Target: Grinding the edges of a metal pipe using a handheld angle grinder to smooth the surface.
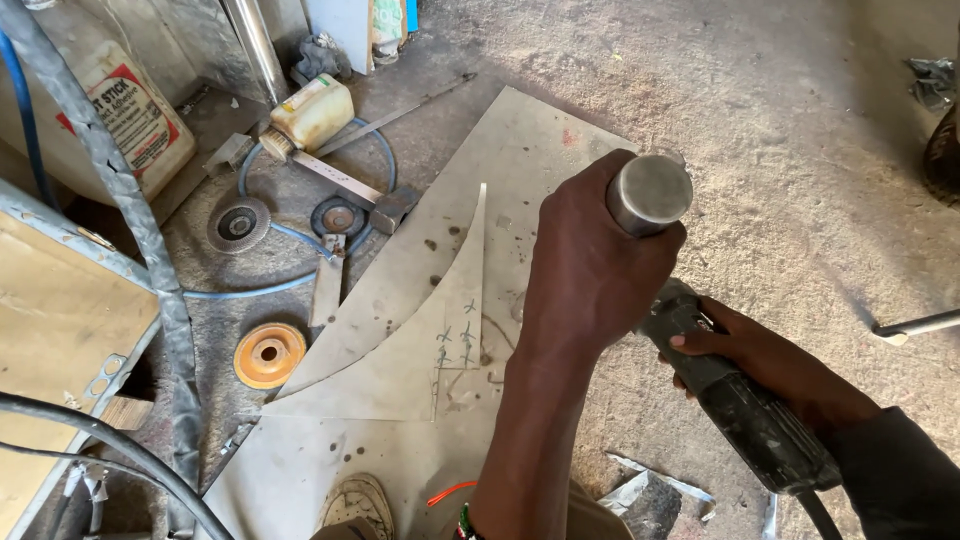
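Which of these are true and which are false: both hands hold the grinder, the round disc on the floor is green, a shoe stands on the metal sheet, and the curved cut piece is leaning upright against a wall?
1. Both hands hold the dark grey angle grinder. True: the left hand grips its round metal side handle, the right hand its body.
2. The round disc on the floor is green. False: it is orange.
3. A worn pale shoe stands on the large flat metal sheet. True.
4. The curved, pointed cut metal piece leans upright against a wall. False: it lies flat on the sheet.

Bare left forearm, beaded wristband (463,522), dark right sleeve (900,480), worn shoe (357,505)
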